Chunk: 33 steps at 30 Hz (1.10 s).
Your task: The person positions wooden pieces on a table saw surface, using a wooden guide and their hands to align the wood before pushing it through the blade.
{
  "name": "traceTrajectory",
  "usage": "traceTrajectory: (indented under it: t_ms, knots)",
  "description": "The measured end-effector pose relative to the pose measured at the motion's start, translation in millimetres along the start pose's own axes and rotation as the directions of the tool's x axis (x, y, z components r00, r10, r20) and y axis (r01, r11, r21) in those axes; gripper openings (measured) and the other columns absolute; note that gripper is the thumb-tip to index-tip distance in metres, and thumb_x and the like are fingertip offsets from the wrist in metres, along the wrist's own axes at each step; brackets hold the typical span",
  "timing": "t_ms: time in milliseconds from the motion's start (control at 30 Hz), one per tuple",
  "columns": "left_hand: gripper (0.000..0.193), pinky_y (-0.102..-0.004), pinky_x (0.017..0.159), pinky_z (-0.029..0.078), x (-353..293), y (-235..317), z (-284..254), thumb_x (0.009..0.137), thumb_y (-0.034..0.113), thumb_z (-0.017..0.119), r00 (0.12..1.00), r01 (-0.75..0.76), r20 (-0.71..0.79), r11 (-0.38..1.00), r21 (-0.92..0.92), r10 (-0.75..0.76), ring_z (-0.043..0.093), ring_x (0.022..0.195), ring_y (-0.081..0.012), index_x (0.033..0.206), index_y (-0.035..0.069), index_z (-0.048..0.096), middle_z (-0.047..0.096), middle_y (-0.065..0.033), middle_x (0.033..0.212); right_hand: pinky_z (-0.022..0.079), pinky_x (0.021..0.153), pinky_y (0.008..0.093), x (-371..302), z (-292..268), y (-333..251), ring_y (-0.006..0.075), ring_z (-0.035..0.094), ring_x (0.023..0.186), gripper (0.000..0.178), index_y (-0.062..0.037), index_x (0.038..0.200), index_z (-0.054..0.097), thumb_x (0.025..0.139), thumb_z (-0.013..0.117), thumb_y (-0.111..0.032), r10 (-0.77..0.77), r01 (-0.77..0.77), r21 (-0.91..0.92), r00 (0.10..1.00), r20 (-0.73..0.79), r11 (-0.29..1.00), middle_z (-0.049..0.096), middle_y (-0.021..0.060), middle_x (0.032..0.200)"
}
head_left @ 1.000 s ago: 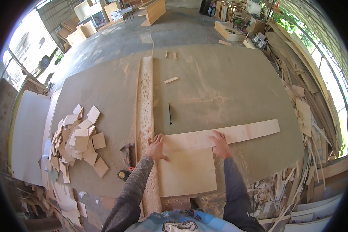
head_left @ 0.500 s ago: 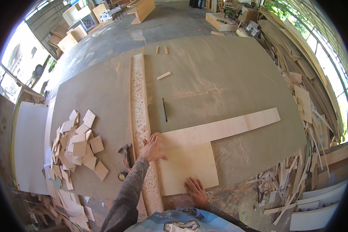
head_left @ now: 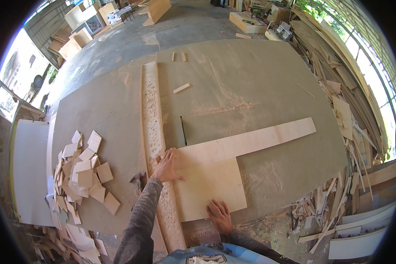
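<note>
My left hand point(head_left: 165, 167) lies with fingers spread across the left end of a long, pale plywood strip point(head_left: 251, 140) and the edge of a pitted wooden rail point(head_left: 152, 105). Its thumb rests over a square plywood panel point(head_left: 211, 185), which sits against the strip's near side. On the panel's near edge my right hand point(head_left: 220, 216) presses with its fingers stretched out. A slim black pencil-like stick point(head_left: 183, 130) is beyond the strip. Left of the rail lies a hammer point(head_left: 138, 180), partly hidden by my left forearm.
A heap of small plywood squares point(head_left: 84, 171) covers the left of the worktable point(head_left: 268, 79). Small wood blocks point(head_left: 181, 88) lie farther back. Offcuts point(head_left: 321, 211) are piled at the near right, and long boards point(head_left: 339, 66) lean along the right side.
The view has shifted slightly, so the table's things appear a little farther left. Both hands stay on the same spots of the strip and panel.
</note>
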<state>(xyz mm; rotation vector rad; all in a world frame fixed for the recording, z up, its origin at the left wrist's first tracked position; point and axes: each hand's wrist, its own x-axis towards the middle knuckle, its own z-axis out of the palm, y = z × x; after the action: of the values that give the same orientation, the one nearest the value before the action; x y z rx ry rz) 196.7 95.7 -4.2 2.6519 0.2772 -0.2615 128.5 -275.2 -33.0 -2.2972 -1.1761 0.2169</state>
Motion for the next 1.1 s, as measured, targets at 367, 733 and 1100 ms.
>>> traceTrajectory:
  t_ms: [367,733,1100]
  knots:
    - [0.129,-0.0612,0.117,0.022,35.3,-8.4,-18.2,0.046,0.071,0.092,0.999,0.031,0.031,1.000,-0.004,-0.031,0.026,0.153,-0.0362,0.140,-0.001,0.045,0.028,-0.0208,0.163,0.020,0.122,0.0548,38.7,-1.4,11.9,0.0281,0.039,0.147,0.049,-0.0094,0.131,0.068,0.084,0.075,-0.023,0.010,-0.010,0.032,1.000,-0.010,0.999,0.050,0.0119,0.152]
    - [0.125,-0.0630,0.120,0.017,71.8,-25.3,-39.9,0.042,0.062,0.096,0.998,0.054,0.047,0.998,-0.042,-0.052,0.024,0.155,-0.0362,0.138,-0.001,0.047,0.026,-0.0197,0.166,0.016,0.124,0.0528,81.9,-1.8,23.1,0.0269,0.035,0.150,0.051,-0.0108,0.134,0.066,0.085,0.075,-0.023,-0.009,0.009,0.010,1.000,-0.022,1.000,0.047,0.0105,0.154]
    - [0.161,-0.0631,0.120,0.013,101.8,-38.6,-55.1,0.038,0.070,0.095,0.997,0.051,0.067,0.997,-0.056,-0.048,0.034,0.150,-0.0332,0.158,-0.005,0.017,0.033,-0.0194,0.160,0.014,0.126,0.0531,113.2,4.8,33.2,0.0251,0.031,0.152,0.052,-0.0114,0.137,0.063,0.087,0.073,-0.023,-0.026,0.027,0.019,0.998,-0.057,0.999,0.045,0.0088,0.156]
